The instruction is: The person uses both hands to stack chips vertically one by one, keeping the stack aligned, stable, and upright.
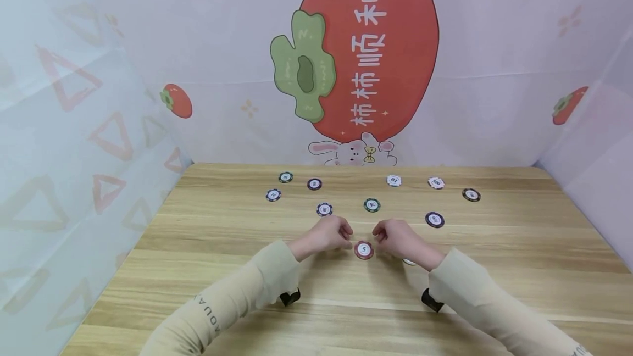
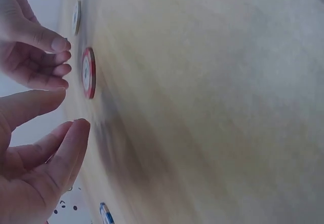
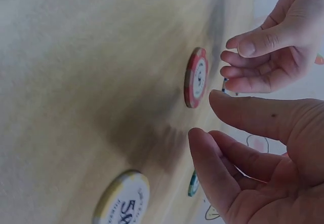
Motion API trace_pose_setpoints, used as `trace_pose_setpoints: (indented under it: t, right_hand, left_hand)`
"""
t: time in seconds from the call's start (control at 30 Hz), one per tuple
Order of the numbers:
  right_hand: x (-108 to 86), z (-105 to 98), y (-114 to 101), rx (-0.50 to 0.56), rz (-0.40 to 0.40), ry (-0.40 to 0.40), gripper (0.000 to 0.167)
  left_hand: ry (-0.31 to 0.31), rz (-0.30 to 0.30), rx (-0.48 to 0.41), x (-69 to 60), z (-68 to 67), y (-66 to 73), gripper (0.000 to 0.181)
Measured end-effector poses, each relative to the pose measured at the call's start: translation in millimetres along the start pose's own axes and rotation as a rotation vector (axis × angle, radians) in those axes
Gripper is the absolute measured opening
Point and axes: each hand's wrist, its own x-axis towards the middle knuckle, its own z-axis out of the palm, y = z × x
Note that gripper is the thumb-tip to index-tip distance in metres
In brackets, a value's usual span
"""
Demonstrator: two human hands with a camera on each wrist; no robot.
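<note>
A red-rimmed chip (image 1: 364,250) marked 5 lies flat on the wooden table (image 1: 222,246), between the two hands. Just left of it is the left hand (image 1: 330,234), fingers loosely bent with a gap to the thumb. On its other side the right hand (image 1: 399,239) is held in a similar way, thumb and fingertips apart. Both wrist views show the red chip (image 2: 88,73) (image 3: 196,77) with no finger touching it. A yellow-rimmed chip (image 3: 124,198) lies near the right hand, mostly hidden under the right wrist in the head view.
Farther back lie several chips: a blue one (image 1: 325,210), a green one (image 1: 372,205), a dark purple one (image 1: 434,220), a black one (image 1: 471,195) and white ones (image 1: 394,180). A printed cloth (image 1: 222,54) stands behind the table.
</note>
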Motion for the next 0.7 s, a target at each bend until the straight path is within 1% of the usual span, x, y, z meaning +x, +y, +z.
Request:
trace_pose_setpoints:
  t: [0.1,0.23,0.33,0.43,0.6,0.7]
  right_hand:
    - [-1.5,4,0,0.031,0.03,-0.019,0.026]
    - [-2.4,9,0,0.045,0.039,-0.033,0.032]
    - [-2.2,12,0,0.054,0.037,-0.028,0.032]
    - [-1.7,14,-1,0.07,0.045,-0.026,0.032]
    - [-0.9,18,-2,0.083,0.049,-0.023,0.032]
    - [-0.1,20,-2,0.084,0.038,-0.012,0.031]
  left_hand:
    - [0.01,0.018,-0.026,-0.8,5.2,1.4,0.022]
    - [0.017,0.019,-0.014,-1.4,11.3,2.1,0.027]
    - [0.016,0.005,0.01,-0.9,14.9,2.4,0.029]
    - [0.011,0.002,0.013,0.0,17.9,2.9,0.031]
    - [0.001,0.022,-0.003,1.6,22.5,3.5,0.03]
    - [0.004,0.039,0.011,2.6,24.4,4.2,0.028]
